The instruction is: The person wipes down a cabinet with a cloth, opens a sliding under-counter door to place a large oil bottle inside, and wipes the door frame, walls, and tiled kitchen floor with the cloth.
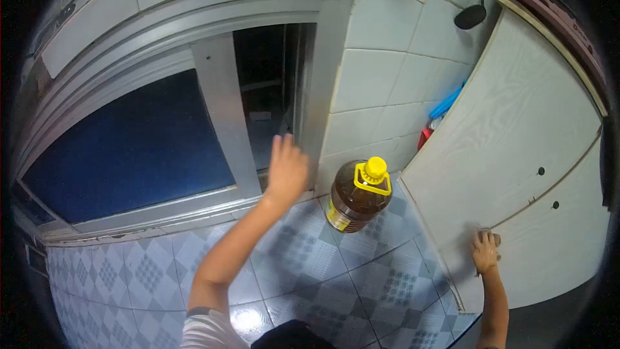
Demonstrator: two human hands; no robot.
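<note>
White wood grain covers the two cabinet doors (516, 110) on my right, each with one small dark knob (541, 171), so two knobs altogether. My right hand (485, 251) rests against them, close to the seam where they meet. Its fingers lie close together, bent over one brownish pad (496, 240) that they hold against the pale surface; part of it shows beyond my knuckles, and I cannot tell what it is made of. Both knobs are up and to the right of the pad.

My left hand (287, 165) is raised in front of the one grey metal window frame (223, 116). Two of its fingers stretch forward, slightly apart, while the others look curled; I cannot tell whether the tips touch anything. One dark blue pane (129, 155) fills the frame's left part, and a dark gap (261, 58) lies to the right of it.

Between my two hands one big bottle (358, 200) of brown liquid stands upright on the patterned floor tiles (303, 258), near the white wall tiles (374, 81). It has one yellow cap (375, 168) and one yellow handle (372, 189). One black ladle (470, 17) hangs above, and beside the cabinet's edge one blue thing (447, 102) and one red thing (424, 138) peep out.
</note>
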